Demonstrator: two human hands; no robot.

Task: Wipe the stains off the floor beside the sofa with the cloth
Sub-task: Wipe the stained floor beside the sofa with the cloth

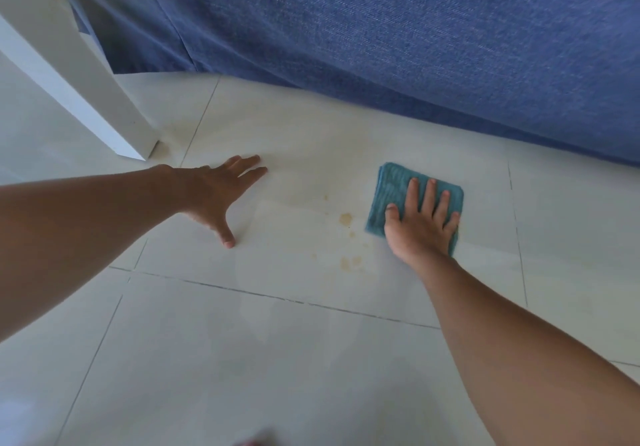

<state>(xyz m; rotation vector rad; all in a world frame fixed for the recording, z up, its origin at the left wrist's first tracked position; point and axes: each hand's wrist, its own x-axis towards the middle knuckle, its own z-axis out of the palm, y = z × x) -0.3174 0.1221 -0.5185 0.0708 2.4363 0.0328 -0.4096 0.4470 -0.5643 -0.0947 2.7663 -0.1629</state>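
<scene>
A folded teal cloth lies flat on the pale floor tiles, close to the blue sofa. My right hand presses down on the cloth with fingers spread over it. Small yellow-brown stains dot the tile just left of the cloth, with more stains nearer to me and a faint smear toward the sofa. My left hand rests flat on the floor to the left of the stains, fingers apart, holding nothing.
A white furniture leg stands on the floor at the upper left, beside the sofa's corner. Dark grout lines cross the tiles. The sofa's fabric edge runs diagonally along the top and right.
</scene>
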